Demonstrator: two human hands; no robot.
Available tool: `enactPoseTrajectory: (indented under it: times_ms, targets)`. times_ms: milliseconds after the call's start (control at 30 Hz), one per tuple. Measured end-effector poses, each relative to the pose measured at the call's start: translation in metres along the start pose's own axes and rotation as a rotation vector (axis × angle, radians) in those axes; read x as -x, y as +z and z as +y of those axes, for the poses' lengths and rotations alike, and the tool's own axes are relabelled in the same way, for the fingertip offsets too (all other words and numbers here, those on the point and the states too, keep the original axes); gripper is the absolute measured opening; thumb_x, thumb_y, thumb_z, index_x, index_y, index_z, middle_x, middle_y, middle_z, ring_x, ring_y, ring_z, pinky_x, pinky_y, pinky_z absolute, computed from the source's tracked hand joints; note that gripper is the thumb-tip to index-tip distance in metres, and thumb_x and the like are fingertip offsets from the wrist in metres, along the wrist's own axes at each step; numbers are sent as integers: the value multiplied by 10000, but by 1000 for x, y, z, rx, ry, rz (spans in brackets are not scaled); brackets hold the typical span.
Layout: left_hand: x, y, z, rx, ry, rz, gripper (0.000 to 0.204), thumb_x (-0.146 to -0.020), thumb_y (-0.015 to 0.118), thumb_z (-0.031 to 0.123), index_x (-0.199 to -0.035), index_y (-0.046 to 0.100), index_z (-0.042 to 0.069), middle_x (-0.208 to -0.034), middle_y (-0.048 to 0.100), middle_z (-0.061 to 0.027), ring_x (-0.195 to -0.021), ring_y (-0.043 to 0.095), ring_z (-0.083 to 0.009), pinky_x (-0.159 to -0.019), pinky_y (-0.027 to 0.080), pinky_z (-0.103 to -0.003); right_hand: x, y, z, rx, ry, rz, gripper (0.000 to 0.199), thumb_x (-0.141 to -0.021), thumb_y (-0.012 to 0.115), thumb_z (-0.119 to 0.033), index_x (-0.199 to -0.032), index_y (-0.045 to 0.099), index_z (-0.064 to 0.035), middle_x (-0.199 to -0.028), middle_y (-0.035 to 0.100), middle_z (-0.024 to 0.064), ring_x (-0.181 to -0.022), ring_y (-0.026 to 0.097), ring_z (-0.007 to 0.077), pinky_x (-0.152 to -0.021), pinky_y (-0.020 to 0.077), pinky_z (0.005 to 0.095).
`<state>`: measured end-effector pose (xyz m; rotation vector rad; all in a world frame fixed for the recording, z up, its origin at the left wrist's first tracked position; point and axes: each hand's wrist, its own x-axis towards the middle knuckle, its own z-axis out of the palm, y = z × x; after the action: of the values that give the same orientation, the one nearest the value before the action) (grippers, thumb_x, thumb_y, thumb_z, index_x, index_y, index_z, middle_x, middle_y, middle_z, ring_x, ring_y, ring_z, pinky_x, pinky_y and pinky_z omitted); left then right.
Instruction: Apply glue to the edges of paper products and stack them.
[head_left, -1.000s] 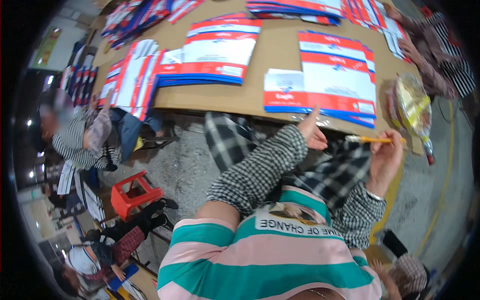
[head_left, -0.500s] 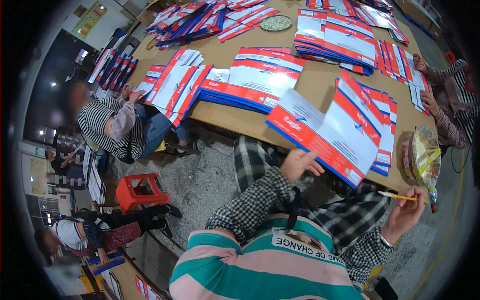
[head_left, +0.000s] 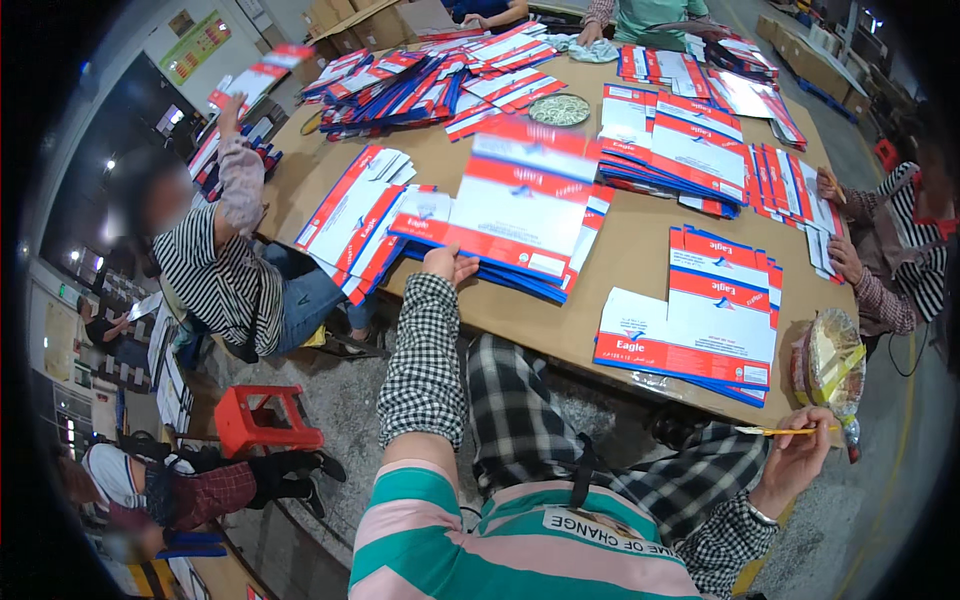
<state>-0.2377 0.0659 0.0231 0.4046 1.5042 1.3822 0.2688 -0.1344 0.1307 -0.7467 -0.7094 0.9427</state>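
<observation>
My left hand point(head_left: 450, 265) grips the near edge of a red, white and blue flat carton point(head_left: 520, 205), whose far end is smeared by motion. Under it lies a stack of like cartons point(head_left: 590, 240). In my right hand point(head_left: 795, 465) is a thin brush with a yellow handle point(head_left: 800, 431), its pale tip pointing left. Just beyond that hand, at the table's right edge, sits a plastic-lined bowl point(head_left: 836, 365) with yellow tape and pale contents. Another pile of flat cartons point(head_left: 715, 310) lies left of the bowl, its top one overhanging to the left.
More carton piles cover the brown table point(head_left: 630, 265), including a heap point(head_left: 400, 90) at the far left. A round patterned dish point(head_left: 560, 110) stands between piles. Seated co-workers flank the table; the left one raises a carton point(head_left: 260, 75). A red stool point(head_left: 265, 420) stands on the floor at left.
My left hand has let go of one carton, now on the right pile, and moved left to grip another. My right hand still holds the brush, slightly lower. The left co-worker's arm has risen.
</observation>
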Motion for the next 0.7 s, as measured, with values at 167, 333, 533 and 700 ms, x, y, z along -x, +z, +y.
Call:
enactPoseTrajectory:
  times_ms: [167, 333, 533, 700]
  targets:
    - [-17, -3, -5, -31, -169, 35, 313, -901, 468, 149, -1086, 433, -102, -871, 583, -220, -720, 648, -290, -543, 577, -347, -3, 15, 4, 39, 45, -13, 222, -930, 394, -237, -884, 465, -33, -693, 481, 73, -469, 395, 105, -451, 334, 217]
    - [-9, -4, 8, -146, -172, 138, 322, -888, 488, 152, -1064, 471, -116, -834, 611, -239, -675, 653, -266, -524, 568, -317, -6, 24, 6, 31, 55, -56, 221, -931, 391, -237, -891, 466, -33, -708, 493, 79, -481, 404, 110, -467, 338, 220]
    - [4, -6, 14, -186, -148, 212, 323, -882, 493, 157, -1058, 482, -112, -785, 614, -224, -648, 648, -261, -509, 559, -320, -6, 22, 6, 56, 44, -54, 220, -929, 392, -236, -897, 468, -32, -712, 501, 83, -482, 415, 116, -471, 346, 226]
    - [-3, 10, 13, -68, -86, 168, 365, -875, 502, 158, -1097, 442, -126, -785, 611, -245, -648, 644, -297, -541, 564, -334, -4, 18, 5, 29, 61, -53, 214, -926, 405, -232, -904, 479, -32, -721, 502, 88, -494, 416, 119, -474, 352, 225]
